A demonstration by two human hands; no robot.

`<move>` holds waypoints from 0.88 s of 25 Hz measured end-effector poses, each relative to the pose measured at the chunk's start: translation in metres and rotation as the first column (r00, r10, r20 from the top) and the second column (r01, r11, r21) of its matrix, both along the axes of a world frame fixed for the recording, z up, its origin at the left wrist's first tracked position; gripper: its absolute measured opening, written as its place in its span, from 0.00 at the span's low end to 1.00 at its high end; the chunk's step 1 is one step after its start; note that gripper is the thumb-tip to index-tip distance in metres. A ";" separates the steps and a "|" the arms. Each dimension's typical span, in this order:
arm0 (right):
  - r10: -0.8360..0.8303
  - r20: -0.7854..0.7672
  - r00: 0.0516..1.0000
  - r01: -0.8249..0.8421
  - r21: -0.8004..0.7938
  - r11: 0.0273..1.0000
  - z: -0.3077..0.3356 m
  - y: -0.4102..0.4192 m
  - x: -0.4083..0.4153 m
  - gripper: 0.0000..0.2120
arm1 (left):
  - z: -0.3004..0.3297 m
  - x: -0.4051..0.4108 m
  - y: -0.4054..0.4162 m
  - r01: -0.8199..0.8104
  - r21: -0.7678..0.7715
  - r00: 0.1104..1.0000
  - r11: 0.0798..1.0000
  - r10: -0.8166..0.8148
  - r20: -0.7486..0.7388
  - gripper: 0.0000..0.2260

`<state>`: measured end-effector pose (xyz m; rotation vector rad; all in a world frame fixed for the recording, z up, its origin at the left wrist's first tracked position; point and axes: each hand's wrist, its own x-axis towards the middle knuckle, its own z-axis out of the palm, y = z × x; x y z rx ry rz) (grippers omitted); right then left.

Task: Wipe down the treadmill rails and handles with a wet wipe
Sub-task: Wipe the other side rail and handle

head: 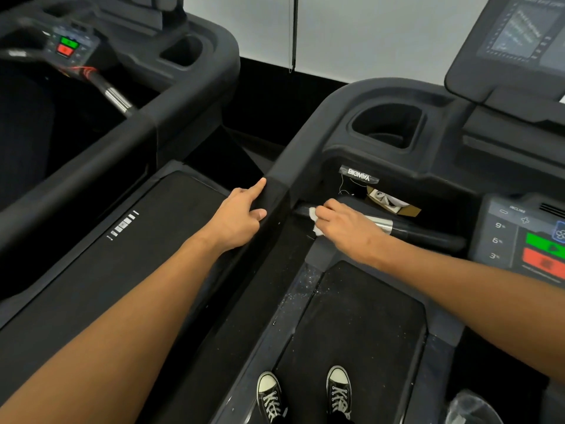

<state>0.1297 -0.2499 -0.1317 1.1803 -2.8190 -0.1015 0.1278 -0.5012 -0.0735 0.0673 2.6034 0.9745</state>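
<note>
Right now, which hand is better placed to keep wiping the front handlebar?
Right hand: it already holds the wet wipe against the front handlebar. The left hand only rests on the side rail, without a wipe.

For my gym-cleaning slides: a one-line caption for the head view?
Right hand rubs a white wipe along the treadmill handle; left hand rests on the side rail.

Both bare forearms are reaching forward. The left hand (241, 214) is lying palm down, index finger pointing straight ahead, thumb tucked inward. To its right, the right hand (344, 226) is curling its fingers downward, knuckles up, wrist slightly bent.
</note>
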 end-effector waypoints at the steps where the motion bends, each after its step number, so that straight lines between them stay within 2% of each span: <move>1: -0.002 -0.008 1.000 0.002 0.013 1.000 0.001 0.012 0.006 0.13 | 0.000 0.001 -0.001 0.004 -0.001 1.000 1.000 -0.004 -0.004 0.30; 2: -0.043 0.005 0.999 0.044 -0.048 0.998 0.000 0.021 0.014 0.13 | 0.000 0.001 -0.001 0.010 -0.001 1.000 1.000 -0.010 -0.009 0.29; 3: -0.136 0.073 0.988 0.147 -0.188 0.971 0.000 0.023 0.020 0.11 | 0.000 0.001 -0.001 0.015 0.000 1.000 1.000 -0.015 -0.011 0.30; 4: -0.260 0.199 0.945 0.318 -0.372 0.872 0.001 0.012 0.024 0.08 | 0.001 0.000 -0.002 0.018 0.001 1.000 1.000 -0.018 -0.009 0.30; 5: -0.371 0.365 0.854 0.518 -0.532 0.670 0.002 -0.008 0.025 0.06 | 0.002 -0.001 -0.003 0.020 0.001 1.000 1.000 -0.020 -0.004 0.30; 6: -0.420 0.552 0.720 0.692 -0.612 0.384 0.003 -0.035 0.024 0.05 | 0.002 -0.001 -0.003 0.023 -0.001 1.000 1.000 -0.023 0.001 0.30; 7: -0.393 0.708 0.587 0.792 -0.602 0.098 0.005 -0.066 0.022 0.05 | 0.003 -0.002 -0.002 0.023 -0.005 1.000 1.000 -0.023 0.005 0.30; 8: -0.314 0.820 0.478 0.832 -0.537 -0.136 0.005 -0.095 0.022 0.05 | 0.003 -0.002 -0.002 0.022 -0.007 1.000 1.000 -0.022 0.008 0.30; 9: -0.260 0.870 0.418 0.827 -0.483 -0.288 0.003 -0.118 0.023 0.04 | 0.003 -0.002 -0.001 0.026 -0.011 1.000 1.000 -0.025 0.008 0.30; 10: -0.275 0.876 0.397 0.810 -0.475 -0.343 0.000 -0.132 0.026 0.04 | 0.002 -0.002 -0.001 0.030 -0.015 1.000 0.999 -0.030 0.005 0.30; 11: -0.322 0.862 0.391 0.806 -0.490 -0.333 -0.005 -0.139 0.033 0.03 | 0.001 -0.002 -0.001 0.036 -0.019 0.999 0.999 -0.036 -0.001 0.30; 14: -0.346 0.831 0.436 0.822 -0.524 -0.224 -0.018 -0.145 0.069 0.06 | -0.001 -0.005 -0.004 0.059 -0.010 0.998 0.998 -0.059 -0.011 0.30; 15: -0.313 0.840 0.443 0.851 -0.504 -0.146 -0.028 -0.149 0.086 0.07 | -0.001 -0.005 -0.005 0.063 -0.005 0.998 0.998 -0.064 -0.009 0.30; 16: -0.263 0.867 0.424 0.895 -0.445 -0.021 -0.037 -0.155 0.104 0.08 | -0.002 -0.005 -0.005 0.068 -0.001 0.998 0.998 -0.068 -0.007 0.30; 18: -0.197 0.929 0.313 0.927 -0.254 0.277 -0.054 -0.170 0.141 0.06 | -0.004 -0.004 -0.007 0.082 0.002 0.997 0.997 -0.082 -0.009 0.29; 19: -0.209 0.946 0.247 0.947 -0.190 0.259 -0.061 -0.171 0.148 0.05 | -0.004 -0.005 -0.007 0.093 0.001 0.996 0.996 -0.093 -0.009 0.29; 20: -0.193 0.968 0.162 0.985 -0.146 0.093 -0.066 -0.167 0.146 0.04 | -0.005 -0.005 -0.008 0.098 0.002 0.995 0.995 -0.098 -0.007 0.29; 21: -0.135 0.987 0.091 0.983 -0.111 -0.144 -0.067 -0.162 0.135 0.06 | -0.005 -0.006 -0.008 0.099 0.004 0.995 0.995 -0.099 -0.004 0.30; 22: -0.059 0.995 0.076 0.932 -0.092 -0.351 -0.065 -0.156 0.120 0.09 | -0.004 -0.006 -0.008 0.101 0.007 0.995 0.995 -0.101 -0.002 0.30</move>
